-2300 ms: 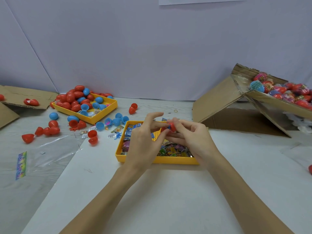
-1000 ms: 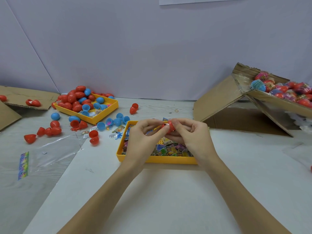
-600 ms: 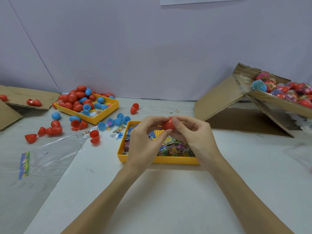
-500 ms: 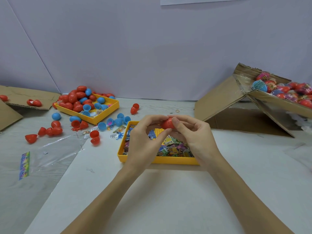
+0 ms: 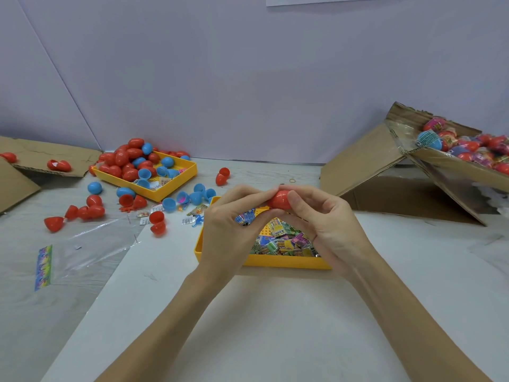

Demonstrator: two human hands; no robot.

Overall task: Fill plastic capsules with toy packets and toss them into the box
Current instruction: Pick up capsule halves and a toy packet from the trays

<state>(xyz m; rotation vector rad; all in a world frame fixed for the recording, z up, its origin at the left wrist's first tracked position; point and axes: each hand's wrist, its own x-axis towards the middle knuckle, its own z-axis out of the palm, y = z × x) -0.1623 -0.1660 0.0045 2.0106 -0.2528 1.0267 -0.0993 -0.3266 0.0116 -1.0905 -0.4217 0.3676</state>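
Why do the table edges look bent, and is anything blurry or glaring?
Head view: the wide-angle lens bows the table and cardboard box outward; lighting is soft and even, shadows faint; the red capsule is fairly sharp, far packets slightly soft; no strong glare.

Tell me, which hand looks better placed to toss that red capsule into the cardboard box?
Probably the right hand. It pinches the red capsule together with the left hand, and the cardboard box of finished capsules sits on its side of the table, so no reaching across.
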